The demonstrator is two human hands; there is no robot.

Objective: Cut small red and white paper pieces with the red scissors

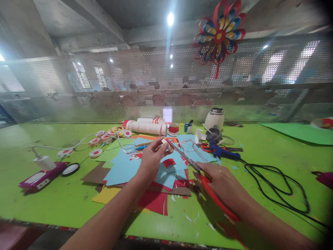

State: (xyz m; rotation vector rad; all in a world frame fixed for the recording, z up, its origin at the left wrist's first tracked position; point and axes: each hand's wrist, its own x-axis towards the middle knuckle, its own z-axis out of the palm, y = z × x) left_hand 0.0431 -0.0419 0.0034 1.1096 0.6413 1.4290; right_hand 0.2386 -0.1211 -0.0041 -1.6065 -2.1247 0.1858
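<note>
My left hand [151,159] pinches a small white and red paper piece [168,145] between thumb and fingers, above the pile of coloured paper. Red-handled scissors [191,163] are in my right hand [225,178]; the blades point up and left, with the tips at the paper piece. Whether the blades are parted I cannot tell. Below them lie light blue paper sheets [122,172] with a curved red cut-out [169,163] on top. Red paper [153,202], brown sheets and yellow paper stick out underneath. Small white and red scraps are scattered around.
A blue glue gun [223,151] with a looped black cord [281,201] lies right. Stacked paper cups [147,127], a lit phone [168,116] and a cream flask [214,120] stand behind. A purple power strip [41,177] sits left. A paper flower [220,35] hangs above.
</note>
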